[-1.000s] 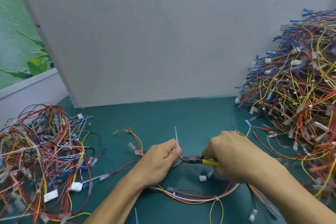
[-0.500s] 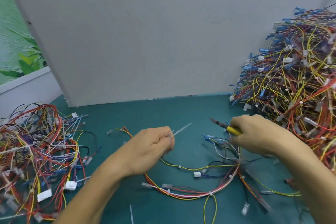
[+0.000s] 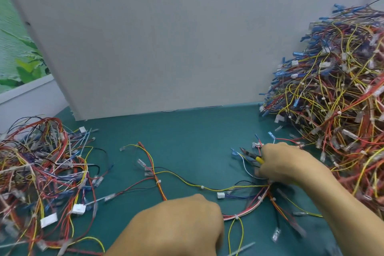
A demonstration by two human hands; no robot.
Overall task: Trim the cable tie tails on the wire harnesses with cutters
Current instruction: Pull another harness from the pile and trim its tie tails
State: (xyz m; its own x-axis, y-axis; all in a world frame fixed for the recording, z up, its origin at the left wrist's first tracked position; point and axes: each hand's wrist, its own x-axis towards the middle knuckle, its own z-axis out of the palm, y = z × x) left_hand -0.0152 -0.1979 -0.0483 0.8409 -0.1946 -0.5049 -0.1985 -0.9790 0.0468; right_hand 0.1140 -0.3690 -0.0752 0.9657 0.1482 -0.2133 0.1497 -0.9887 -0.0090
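One wire harness (image 3: 245, 212) of red, white and yellow wires with small white cable ties lies spread across the green table (image 3: 187, 131). My right hand (image 3: 291, 166) grips yellow-handled cutters (image 3: 252, 156); their dark jaws point up and left over the harness's right end, near blue terminals. Low at the front, my left hand (image 3: 180, 226) hovers over the harness's near side, curled into a fist. Whatever its fingers hold is hidden. A pale, blurred cable tie tail (image 3: 241, 250) lies just right of that hand.
A flat tangle of harnesses (image 3: 41, 172) covers the left of the table. A tall heap of harnesses (image 3: 336, 100) fills the right side. A grey upright board (image 3: 166, 37) closes off the back.
The cutters left the tie my left hand held and swung right, to the harness's far end. My left hand, pinching the cut tail, dropped toward the near edge.
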